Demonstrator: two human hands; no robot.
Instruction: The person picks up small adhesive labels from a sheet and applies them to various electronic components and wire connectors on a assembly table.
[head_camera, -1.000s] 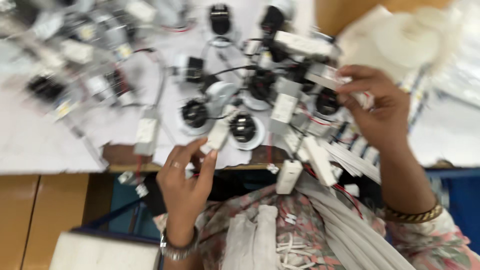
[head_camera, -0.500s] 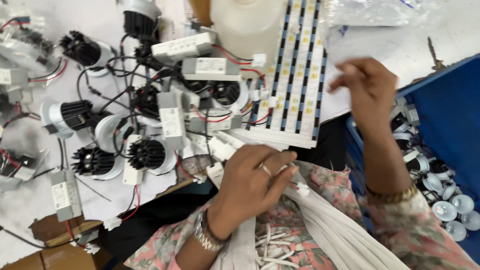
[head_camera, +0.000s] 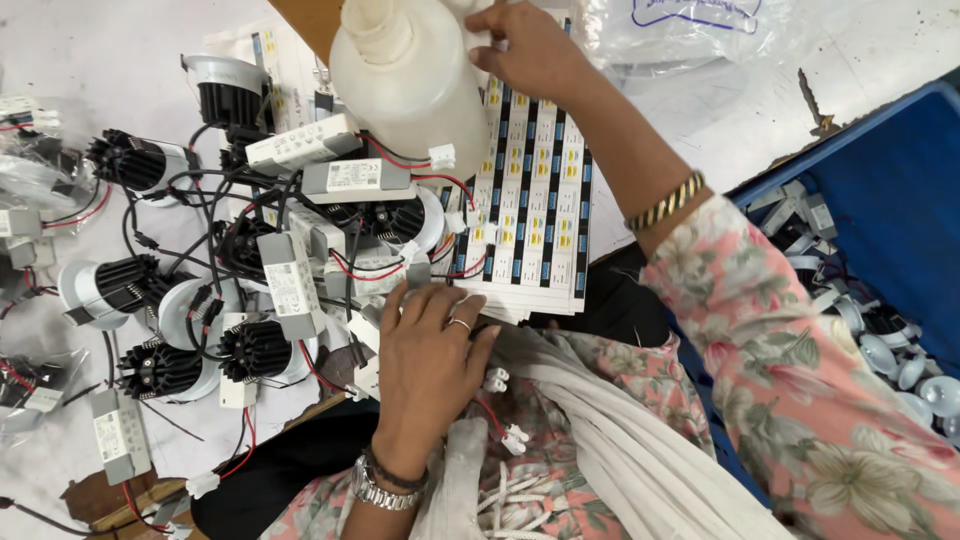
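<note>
Two hands: both are working at the near edge of the white table (head_camera: 120, 60), among wired lamp parts.
Left hand (head_camera: 430, 360): it is lying palm down over the table's near edge, fingers loosely curled on a white plug with red leads (head_camera: 495, 380); whether it is really pinching the plug I cannot tell.
Right hand (head_camera: 530, 50): it is reaching to the far edge, fingertips closing on the top of the label sheet (head_camera: 535, 190) just beside the white plastic bottle (head_camera: 410, 85).
Label sheet: it is lying flat, running from the far edge down to the near edge, its lower corner hanging just over the lap.
Bottle: it is standing at the far edge, touching the sheet's left side.
Lamp cluster (head_camera: 250, 270): black finned lamps and grey driver boxes are crowding the table's middle, wires crossing between them, right up against the left hand.
Blue crate (head_camera: 900, 190): it is sitting past the table's right edge, holding small white lamp parts.
Open room: bare table is showing at the far-left corner and to the right of the sheet, under a clear plastic bag (head_camera: 700, 30).
Near edge: a white cloth (head_camera: 600, 440) is draping across the lap below it.
</note>
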